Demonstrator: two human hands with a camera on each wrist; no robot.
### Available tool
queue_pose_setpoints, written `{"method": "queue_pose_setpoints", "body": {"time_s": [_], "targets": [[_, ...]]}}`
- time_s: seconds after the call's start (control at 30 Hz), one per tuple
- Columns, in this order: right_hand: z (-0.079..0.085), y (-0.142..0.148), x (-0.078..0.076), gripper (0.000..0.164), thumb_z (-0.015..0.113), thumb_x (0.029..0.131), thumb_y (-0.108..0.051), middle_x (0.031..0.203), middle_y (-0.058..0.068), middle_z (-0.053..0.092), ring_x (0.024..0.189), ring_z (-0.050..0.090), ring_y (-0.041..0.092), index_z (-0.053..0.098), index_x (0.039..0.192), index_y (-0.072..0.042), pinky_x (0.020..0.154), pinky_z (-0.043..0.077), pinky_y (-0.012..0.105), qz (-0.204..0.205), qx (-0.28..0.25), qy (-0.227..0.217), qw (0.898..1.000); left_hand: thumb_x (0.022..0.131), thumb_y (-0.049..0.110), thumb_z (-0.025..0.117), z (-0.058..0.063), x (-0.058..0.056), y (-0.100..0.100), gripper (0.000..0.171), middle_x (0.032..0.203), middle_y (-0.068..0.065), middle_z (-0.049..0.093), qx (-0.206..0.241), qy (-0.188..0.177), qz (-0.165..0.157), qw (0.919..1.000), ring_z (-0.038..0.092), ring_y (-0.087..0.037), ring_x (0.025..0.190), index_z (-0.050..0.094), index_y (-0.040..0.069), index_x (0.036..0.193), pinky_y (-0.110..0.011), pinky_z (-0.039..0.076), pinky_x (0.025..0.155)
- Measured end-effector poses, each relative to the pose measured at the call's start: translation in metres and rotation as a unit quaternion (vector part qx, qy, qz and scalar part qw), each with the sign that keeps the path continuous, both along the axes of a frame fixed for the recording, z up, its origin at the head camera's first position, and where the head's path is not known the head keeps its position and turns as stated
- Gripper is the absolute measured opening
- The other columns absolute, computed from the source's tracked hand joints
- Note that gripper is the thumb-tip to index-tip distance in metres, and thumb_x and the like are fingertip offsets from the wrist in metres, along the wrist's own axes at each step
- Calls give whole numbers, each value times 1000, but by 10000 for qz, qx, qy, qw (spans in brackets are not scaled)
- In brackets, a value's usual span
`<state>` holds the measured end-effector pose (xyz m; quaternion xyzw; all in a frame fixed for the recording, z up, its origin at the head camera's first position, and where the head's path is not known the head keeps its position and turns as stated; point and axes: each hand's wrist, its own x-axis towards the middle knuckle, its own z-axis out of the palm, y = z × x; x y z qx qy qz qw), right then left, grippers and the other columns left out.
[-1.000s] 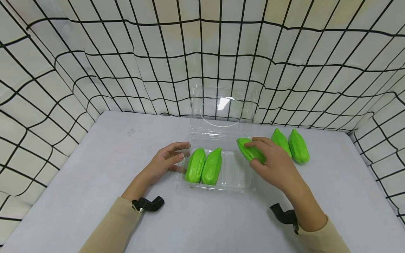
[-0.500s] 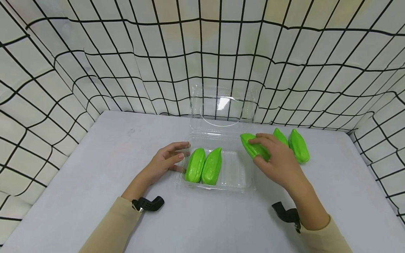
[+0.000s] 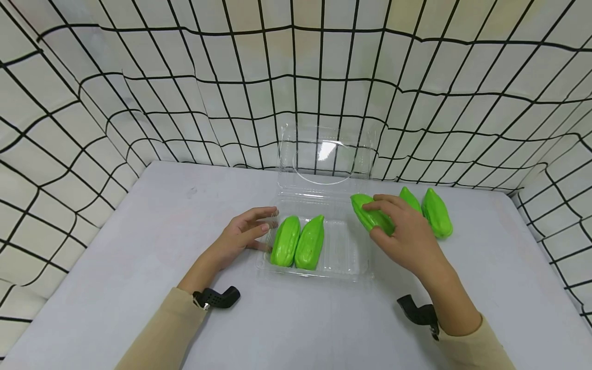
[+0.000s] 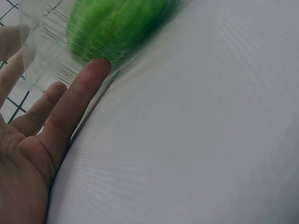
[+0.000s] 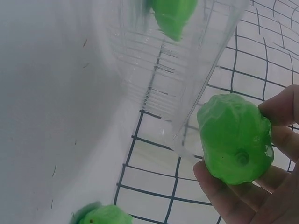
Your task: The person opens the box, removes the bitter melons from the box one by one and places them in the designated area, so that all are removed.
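Note:
My right hand [image 3: 409, 239] grips a bright green, ridged fruit with a pointed tip [image 3: 372, 213], thumb and fingers round its sides. It is held above the right rim of a clear plastic clamshell box [image 3: 342, 252], as the right wrist view also shows. Two more such green fruits, a left one [image 3: 285, 241] and a right one [image 3: 310, 242], lie side by side in the box's left half. My left hand [image 3: 242, 234] is at the box's left wall, its fingers fairly straight; in the left wrist view a fingertip [image 4: 98, 67] rests against the clear wall.
The box's clear lid [image 3: 326, 156] stands open at the back, against the black-lined grid wall [image 3: 231, 97]. Right of the box, two green fruits lie on the white table [image 3: 314, 324]: one partly behind my right hand [image 3: 409, 199], one beyond it [image 3: 437, 213].
My right hand has shifted slightly right and away from me with the green fruit, then stayed nearly still. The left hand and the box have not moved.

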<state>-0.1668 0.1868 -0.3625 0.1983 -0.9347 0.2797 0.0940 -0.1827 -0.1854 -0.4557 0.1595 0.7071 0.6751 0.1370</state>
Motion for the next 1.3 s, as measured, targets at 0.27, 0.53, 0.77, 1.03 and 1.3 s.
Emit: {"method": "queue_pose_setpoints", "body": {"time_s": [0.27,0.53,0.77,1.03,1.3], "targets": [[0,-2,1,38,61,82,-10,139,7,58,125,57,32,69,119,-19,85,52,45,36,54,48,10000,103,17,56,-1,-1,0,47,155,-13,40,-23,20,13,10000,42,-41,139,44,8,148,-47,62,81],[-2,-2,1,38,62,82,-10,139,5,58,122,60,30,69,119,-19,81,52,41,59,86,111,9999,103,16,56,0,0,1,47,154,-14,40,-35,28,10,10000,42,-41,139,44,7,148,-48,62,80],[-2,-2,1,38,62,83,-11,138,6,59,121,60,30,69,119,-19,81,53,42,69,106,162,9998,103,16,55,0,0,0,48,155,-13,40,-12,4,13,10000,42,-41,139,44,7,148,-47,62,81],[-2,-3,1,38,61,83,-11,139,4,58,122,60,29,69,119,-20,80,51,40,68,100,76,9999,103,17,56,-1,0,0,48,155,-12,40,-16,0,16,10000,42,-40,139,44,7,148,-47,62,80],[-1,-4,1,37,62,83,-11,139,4,58,121,60,28,69,119,-19,79,52,39,85,107,75,9999,103,17,55,-1,-1,0,47,154,-12,40,-57,40,22,10000,42,-40,139,44,8,148,-47,62,80]]}}
